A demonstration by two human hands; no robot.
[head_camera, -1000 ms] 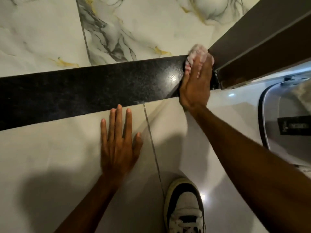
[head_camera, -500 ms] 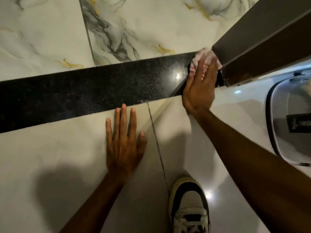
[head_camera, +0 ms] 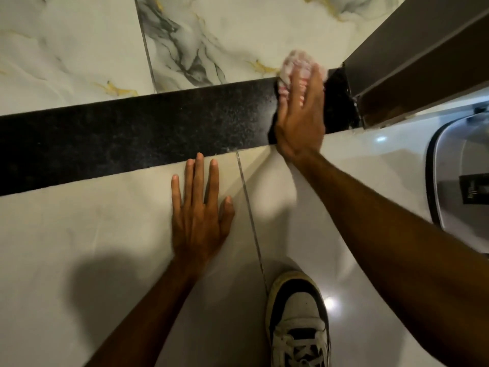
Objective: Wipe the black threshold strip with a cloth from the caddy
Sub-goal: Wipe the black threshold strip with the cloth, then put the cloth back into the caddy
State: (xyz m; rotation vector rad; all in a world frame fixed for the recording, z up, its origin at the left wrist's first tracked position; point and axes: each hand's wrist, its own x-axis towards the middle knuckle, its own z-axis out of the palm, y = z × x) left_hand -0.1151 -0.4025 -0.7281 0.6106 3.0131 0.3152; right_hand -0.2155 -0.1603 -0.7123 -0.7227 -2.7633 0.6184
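Right hand (head_camera: pixel 300 120) and cloth (head_camera: pixel 297 63) have shifted along the black threshold strip (head_camera: pixel 132 139), away from the door frame (head_camera: pixel 412 62).
Flat palm pins cloth; left hand (head_camera: pixel 198 210) open, bracing on floor beside strip. Keep even pressure, overlapping strokes.

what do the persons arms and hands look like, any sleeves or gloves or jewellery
Both arms are bare as far up as the view shows: no sleeves in sight. The left hand and the right hand wear no gloves, and no rings, watch or bracelets show on fingers or wrists. The nails look short and unpainted.
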